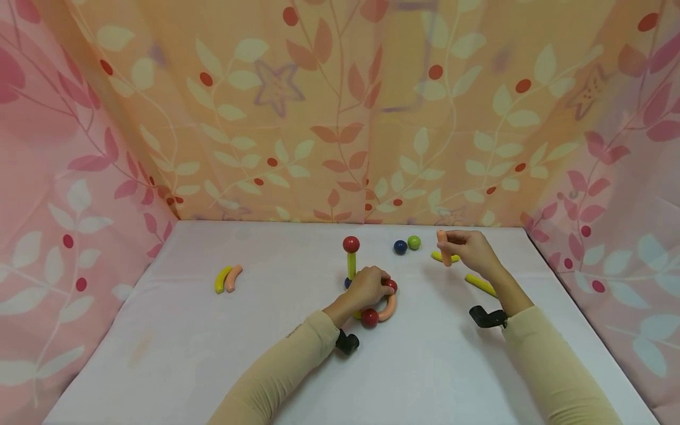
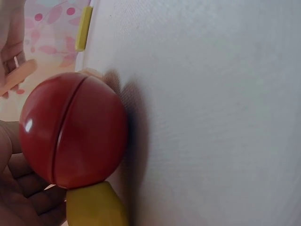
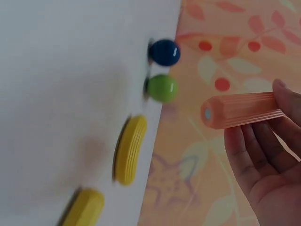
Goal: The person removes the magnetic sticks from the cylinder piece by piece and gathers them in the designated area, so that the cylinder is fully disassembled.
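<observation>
Evidently my left hand (image 1: 368,287) is steadying the little built figure so it does not topple: its fingers are curled over the top of the cluster at the middle of the surface (image 1: 175,354), where a red ball (image 1: 369,317) sits at 6 o'clock from the hand, joined to a curved peach piece (image 1: 390,308) that arcs round toward 4 o'clock. A yellow post (image 1: 351,265) rises from the cluster at 11 o'clock of the hand, capped by a second red ball (image 1: 350,244); I judge the grip is there to keep that upright while another part comes in. In the left wrist view the red ball (image 2: 74,129) fills the frame, touching my fingers (image 2: 19,188), with a yellow piece (image 2: 96,205) just below it. My right hand (image 1: 473,251) is lifted off the surface and pinches a peach rod (image 1: 443,248) near one end, the rod hanging roughly upright at 9 o'clock of the hand. The right wrist view shows the rod (image 3: 240,110) lying across the fingertips (image 3: 256,146) with the thumb on top, its free end pointing away from the palm. Beyond it rest a blue ball (image 1: 400,247) and a green ball (image 1: 414,242), side by side, well apart from the fingers, with yellow pieces (image 3: 130,149) near them.
</observation>
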Demonstrator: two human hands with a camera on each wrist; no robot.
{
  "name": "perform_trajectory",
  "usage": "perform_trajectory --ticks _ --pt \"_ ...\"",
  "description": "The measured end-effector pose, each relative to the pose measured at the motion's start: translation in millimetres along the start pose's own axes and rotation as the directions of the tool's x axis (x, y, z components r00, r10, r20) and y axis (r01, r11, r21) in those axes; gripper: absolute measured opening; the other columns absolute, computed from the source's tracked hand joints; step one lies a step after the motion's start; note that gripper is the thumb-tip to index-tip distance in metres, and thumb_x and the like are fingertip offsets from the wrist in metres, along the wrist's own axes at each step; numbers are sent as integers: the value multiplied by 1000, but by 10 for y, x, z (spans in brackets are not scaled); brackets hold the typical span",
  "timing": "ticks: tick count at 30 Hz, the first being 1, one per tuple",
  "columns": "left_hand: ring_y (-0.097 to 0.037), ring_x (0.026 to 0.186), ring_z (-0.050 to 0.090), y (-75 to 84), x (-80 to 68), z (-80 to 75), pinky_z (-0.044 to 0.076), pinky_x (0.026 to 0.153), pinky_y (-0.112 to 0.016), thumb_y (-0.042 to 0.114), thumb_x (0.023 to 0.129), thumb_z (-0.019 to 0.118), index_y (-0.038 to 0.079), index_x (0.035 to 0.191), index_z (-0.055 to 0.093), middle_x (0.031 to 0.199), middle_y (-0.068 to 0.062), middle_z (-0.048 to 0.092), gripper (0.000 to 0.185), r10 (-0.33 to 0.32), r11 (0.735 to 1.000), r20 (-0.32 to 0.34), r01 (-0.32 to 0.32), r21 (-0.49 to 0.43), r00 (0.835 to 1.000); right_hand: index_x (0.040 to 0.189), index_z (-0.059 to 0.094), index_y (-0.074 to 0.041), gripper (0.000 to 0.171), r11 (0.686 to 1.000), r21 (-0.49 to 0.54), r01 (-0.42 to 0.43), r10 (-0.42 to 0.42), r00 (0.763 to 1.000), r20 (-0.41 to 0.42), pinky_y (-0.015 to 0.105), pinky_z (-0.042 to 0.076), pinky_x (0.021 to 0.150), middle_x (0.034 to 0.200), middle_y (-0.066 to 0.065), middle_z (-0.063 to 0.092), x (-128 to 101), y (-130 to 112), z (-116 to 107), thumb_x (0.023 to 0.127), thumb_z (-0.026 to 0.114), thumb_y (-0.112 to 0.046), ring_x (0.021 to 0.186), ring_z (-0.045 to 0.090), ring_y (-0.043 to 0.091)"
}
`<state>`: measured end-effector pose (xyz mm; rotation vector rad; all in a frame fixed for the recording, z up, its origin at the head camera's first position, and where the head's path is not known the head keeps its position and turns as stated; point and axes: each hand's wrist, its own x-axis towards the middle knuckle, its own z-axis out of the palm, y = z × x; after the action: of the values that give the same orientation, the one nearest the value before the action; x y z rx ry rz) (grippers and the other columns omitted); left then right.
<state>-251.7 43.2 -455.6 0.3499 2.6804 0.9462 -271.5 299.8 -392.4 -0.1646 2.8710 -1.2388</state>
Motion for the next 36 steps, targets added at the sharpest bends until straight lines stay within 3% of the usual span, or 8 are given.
perform_trajectory --ticks 8,14,20,27,36 --pt "-15 90 55 0 -2 -41 49 81 -28 25 88 73 11 119 70 111 -4 70 34 23 1000 -13 -22 15 1000 127 59 6 56 967 -255 1 12 999 51 51 52 87 112 25 68 -6 230 -256 93 65 -38 99 62 34" --pt "-15 89 56 3 5 -39 48 78 -26 25 88 73 11 120 70 114 -5 70 35 28 1000 -1 -28 9 1000 126 60 7 58 935 -349 -63 107 989 106 50 51 84 101 21 71 2 501 -373 93 64 -40 88 60 29" --pt "-15 89 55 2 11 -7 47 77 -26 27 88 73 12 119 70 112 -4 70 35 17 1000 -5 -17 16 1000 126 59 8 57 906 -413 -87 154 979 131 51 51 84 109 26 67 1 755 -410 96 58 -41 88 58 30" --pt "-14 91 55 5 13 19 48 81 -27 27 88 72 13 120 70 114 -3 69 35 17 999 6 -17 30 1000 124 59 9 54 896 -423 -137 230 956 179 54 48 87 116 32 62 -25 984 -453 91 67 -32 92 54 34" --pt "-14 89 55 -12 22 3 48 79 -26 27 88 72 12 119 70 111 -3 70 34 8 1000 6 -8 20 1000 124 61 6 57 906 -388 -168 260 945 199 46 48 82 116 30 62 -14 1106 -437 88 69 -38 95 55 34"
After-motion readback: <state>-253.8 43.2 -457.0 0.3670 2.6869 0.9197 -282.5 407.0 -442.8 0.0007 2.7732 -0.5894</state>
